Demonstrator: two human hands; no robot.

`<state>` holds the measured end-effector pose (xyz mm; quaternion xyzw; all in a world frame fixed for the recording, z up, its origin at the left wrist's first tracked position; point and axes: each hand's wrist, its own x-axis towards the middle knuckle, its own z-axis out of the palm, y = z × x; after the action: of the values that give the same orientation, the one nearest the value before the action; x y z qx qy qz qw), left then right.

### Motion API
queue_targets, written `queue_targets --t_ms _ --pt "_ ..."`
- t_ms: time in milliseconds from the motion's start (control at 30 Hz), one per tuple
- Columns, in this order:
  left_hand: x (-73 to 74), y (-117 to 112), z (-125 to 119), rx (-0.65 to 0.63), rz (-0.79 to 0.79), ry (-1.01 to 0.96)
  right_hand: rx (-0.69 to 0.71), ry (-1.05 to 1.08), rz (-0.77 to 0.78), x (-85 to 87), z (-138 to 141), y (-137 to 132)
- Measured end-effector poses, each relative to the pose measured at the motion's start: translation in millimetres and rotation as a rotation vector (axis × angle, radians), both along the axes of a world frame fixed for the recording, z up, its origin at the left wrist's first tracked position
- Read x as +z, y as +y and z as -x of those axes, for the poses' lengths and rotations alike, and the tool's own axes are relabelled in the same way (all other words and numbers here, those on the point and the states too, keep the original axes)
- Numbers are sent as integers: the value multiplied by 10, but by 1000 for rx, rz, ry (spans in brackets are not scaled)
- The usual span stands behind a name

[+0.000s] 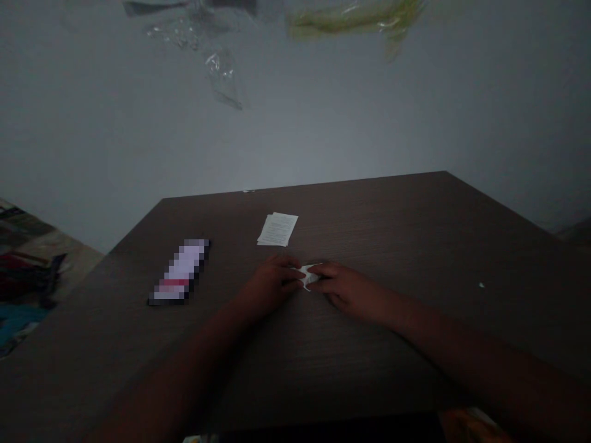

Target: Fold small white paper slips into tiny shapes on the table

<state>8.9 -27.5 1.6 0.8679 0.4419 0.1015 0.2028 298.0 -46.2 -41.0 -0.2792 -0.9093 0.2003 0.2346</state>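
Note:
My left hand and my right hand rest together on the dark wooden table, near its middle. Both pinch a small white piece of paper between their fingertips, and the fingers of each hand are curled round it. Most of the paper is hidden by my fingers. The room is dim, so fine detail is lost.
A folded white printed sheet lies just beyond my hands. A phone with a lit, blurred screen lies to the left. A tiny pale scrap sits at the right. Clear plastic bags hang on the wall behind.

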Motion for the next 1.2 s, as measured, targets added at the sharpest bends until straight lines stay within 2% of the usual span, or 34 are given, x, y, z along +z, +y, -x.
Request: queue_targets --t_ms 200,433,700,967,1200 --pt "-23 -3 -21 23 -10 -47 19 -106 -53 45 73 -40" --pt "-14 -34 -62 71 -22 -33 -9 -44 -19 55 33 3" --pt "-79 16 -60 72 2 -82 13 -10 6 74 34 -6" --pt "-22 -28 -83 140 9 -128 16 -14 -40 46 62 -23" --pt "-31 6 -50 67 0 -78 7 35 7 40 37 -4"
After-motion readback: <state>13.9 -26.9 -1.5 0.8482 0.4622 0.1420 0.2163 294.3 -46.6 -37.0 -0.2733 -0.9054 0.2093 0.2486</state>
